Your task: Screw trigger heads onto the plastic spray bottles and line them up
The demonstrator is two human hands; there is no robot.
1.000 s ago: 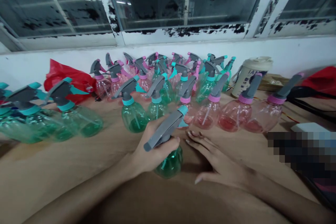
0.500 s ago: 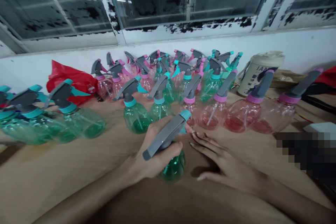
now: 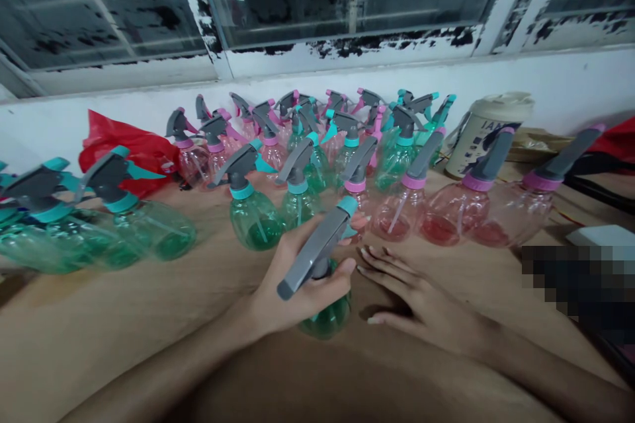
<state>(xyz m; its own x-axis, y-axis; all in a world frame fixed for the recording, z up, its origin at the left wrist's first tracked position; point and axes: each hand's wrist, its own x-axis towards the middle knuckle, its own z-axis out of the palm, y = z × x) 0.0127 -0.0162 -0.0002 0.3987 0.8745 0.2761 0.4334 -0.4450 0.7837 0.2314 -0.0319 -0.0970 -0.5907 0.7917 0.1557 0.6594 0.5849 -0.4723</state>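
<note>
The green spray bottle (image 3: 328,320) sits within the left hand's (image 3: 285,294) wrapped grip. Its spray head (image 3: 317,248) is fitted; the grip partly hides the trigger (image 3: 349,231), so remaining work cannot be told. The right hand (image 3: 414,294), just beside, is spread, holding nothing. Beyond the hands, pink spray bottles (image 3: 397,215) limit travel; the table (image 3: 208,284) extends leftward.

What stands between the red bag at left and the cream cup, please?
Pink and green spray bottles stand between the bag and the cup in the head view.
</note>
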